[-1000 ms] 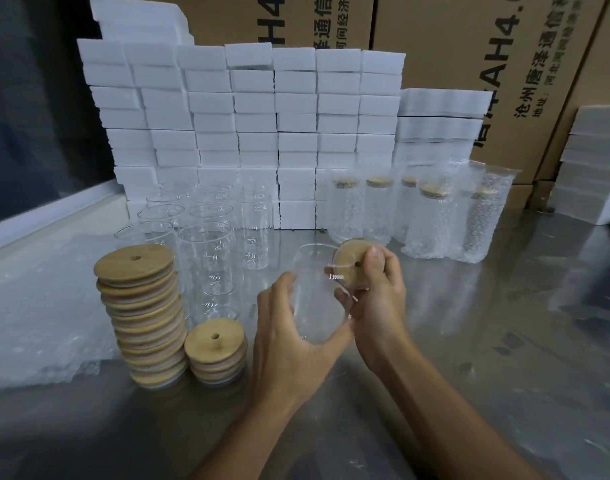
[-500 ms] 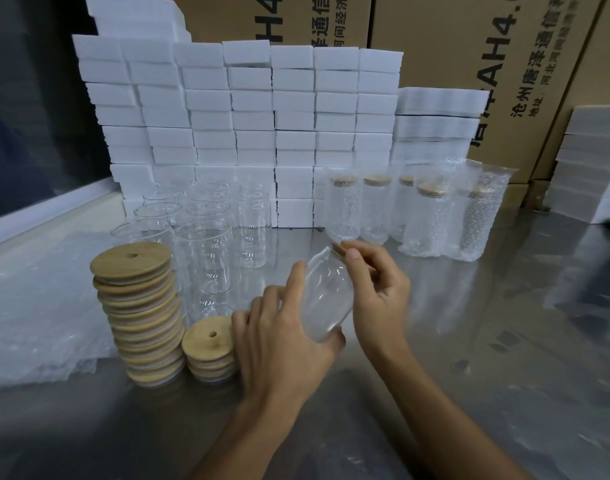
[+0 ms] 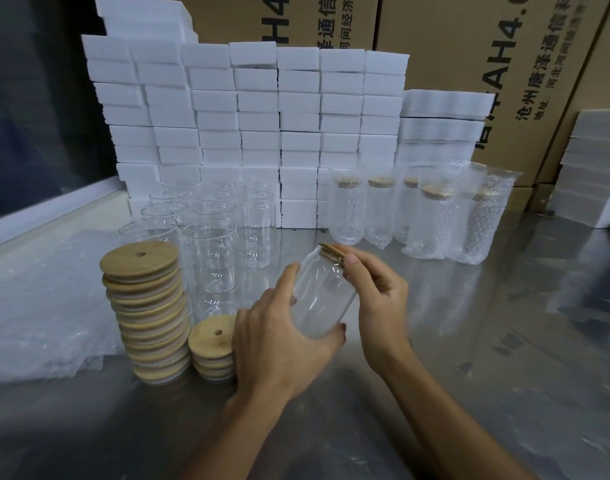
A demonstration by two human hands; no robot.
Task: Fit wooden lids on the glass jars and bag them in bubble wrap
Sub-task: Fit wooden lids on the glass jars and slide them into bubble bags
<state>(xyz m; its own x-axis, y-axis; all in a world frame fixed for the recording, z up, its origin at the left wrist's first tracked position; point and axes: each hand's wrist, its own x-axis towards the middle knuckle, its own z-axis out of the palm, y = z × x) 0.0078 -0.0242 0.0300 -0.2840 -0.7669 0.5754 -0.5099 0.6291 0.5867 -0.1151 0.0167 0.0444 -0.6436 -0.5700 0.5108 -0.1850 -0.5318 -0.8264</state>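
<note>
Glass jar (image 3: 322, 299) gripped tilted by left hand (image 3: 279, 344); wooden lid (image 3: 332, 252), pinched by right hand (image 3: 379, 296), is best pressed squarely onto the rim

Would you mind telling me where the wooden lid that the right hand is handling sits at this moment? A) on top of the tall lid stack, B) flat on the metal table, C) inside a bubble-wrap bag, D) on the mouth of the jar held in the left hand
D: the right hand presses the wooden lid onto the mouth of the tilted glass jar, which the left hand grips above the table.
</note>
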